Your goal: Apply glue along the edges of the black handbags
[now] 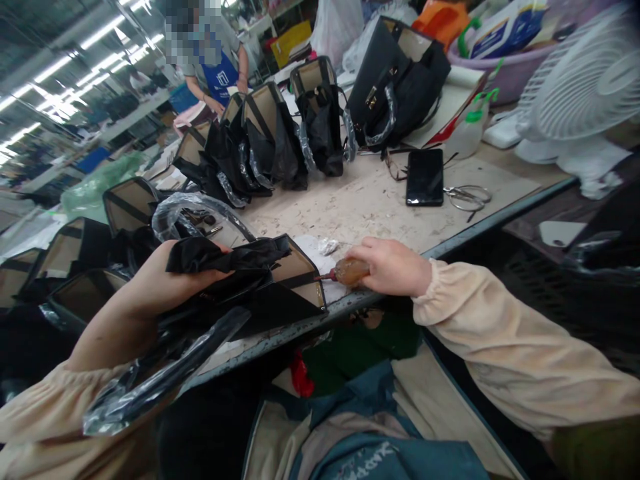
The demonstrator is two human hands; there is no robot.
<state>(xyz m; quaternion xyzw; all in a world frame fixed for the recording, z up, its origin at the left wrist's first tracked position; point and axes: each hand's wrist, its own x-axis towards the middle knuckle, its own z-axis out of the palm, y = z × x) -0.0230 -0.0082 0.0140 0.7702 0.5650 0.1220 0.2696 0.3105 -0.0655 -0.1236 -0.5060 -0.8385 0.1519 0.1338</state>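
My left hand (165,277) is closed on bunched black lining of a black handbag (295,293), which lies tilted at the table's front edge. The bag's beige side panel (295,267) faces right, crossed by a dark strip. Its handles (200,207) are wrapped in clear plastic; one hangs over the edge by my left forearm. In my right hand (390,267) is an awl-like tool (353,272) with an amber handle. Its thin dark tip points left and meets the panel's edge; whether it goes in, I cannot tell. Crumpled clear plastic (327,247) lies just behind the tool.
Several black handbags (270,133) stand behind and to the left. A phone (425,177), eyeglasses (395,165) and scissors (470,197) lie on the table (370,207). A white fan (580,87), a squeeze bottle (467,133) and a purple basin (520,70) are at right. Another person (220,73) works across the table.
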